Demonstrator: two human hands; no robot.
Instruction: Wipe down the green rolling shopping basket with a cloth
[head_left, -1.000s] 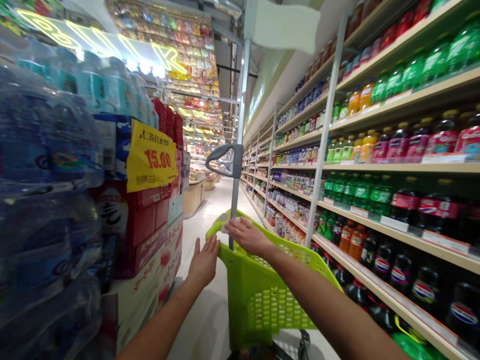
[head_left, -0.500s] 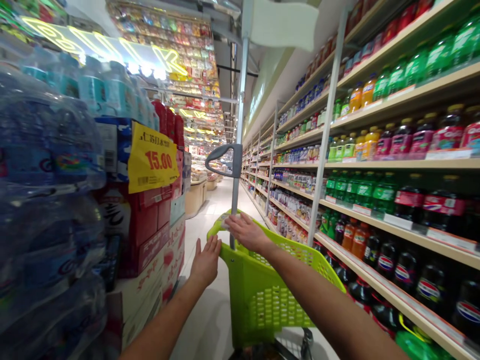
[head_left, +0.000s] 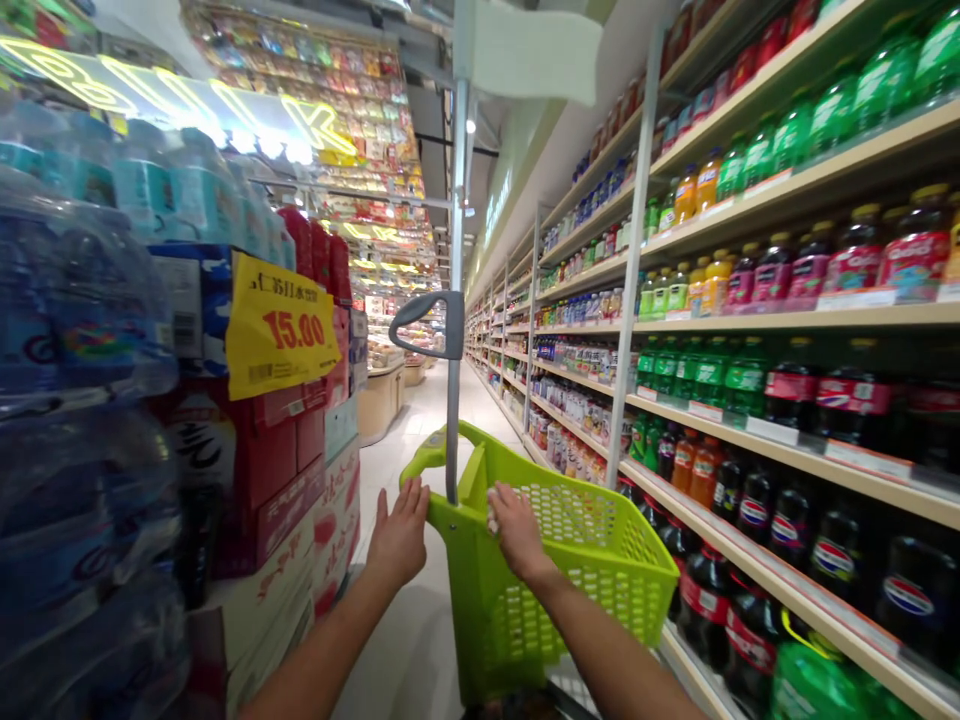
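A bright green plastic shopping cart (head_left: 487,620) with perforated basket sides stands in front of me. My left hand (head_left: 399,535) lies on the near left corner of the cart's handle, its fingers stretched out and its thumb apart. Over the near rim of the basket is my right hand (head_left: 517,530), fingers curled round a small crumpled white tissue or cloth (head_left: 492,510). Most of that white piece is hidden in the hand. A metal pole (head_left: 453,420) rises from the cart, with a grey loop handle (head_left: 431,325) partway up.
Shelves of drink bottles (head_left: 720,375) line the right side, close to the cart. Stacked boxes (head_left: 277,470) and wrapped water bottles (head_left: 82,480) stand on the left, with a yellow price sign (head_left: 281,325). A pale floor aisle (head_left: 427,400) runs ahead between them.
My right hand has moved from the cart's handle by the pole, back and right to the basket rim, and its fingers have curled. My left hand stays on the handle corner.
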